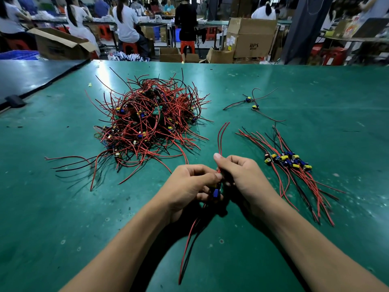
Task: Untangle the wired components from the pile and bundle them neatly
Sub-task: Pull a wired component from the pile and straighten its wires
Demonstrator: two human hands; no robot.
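Green counter is carrying the tangled pile ahead-left and a sorted bundle right. Between them, left hand and right hand are pinching one wired component, fingers curled around it.

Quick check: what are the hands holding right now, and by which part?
One wired component. The left hand pinches it at its blue body. The right hand grips its red leads just above that body.
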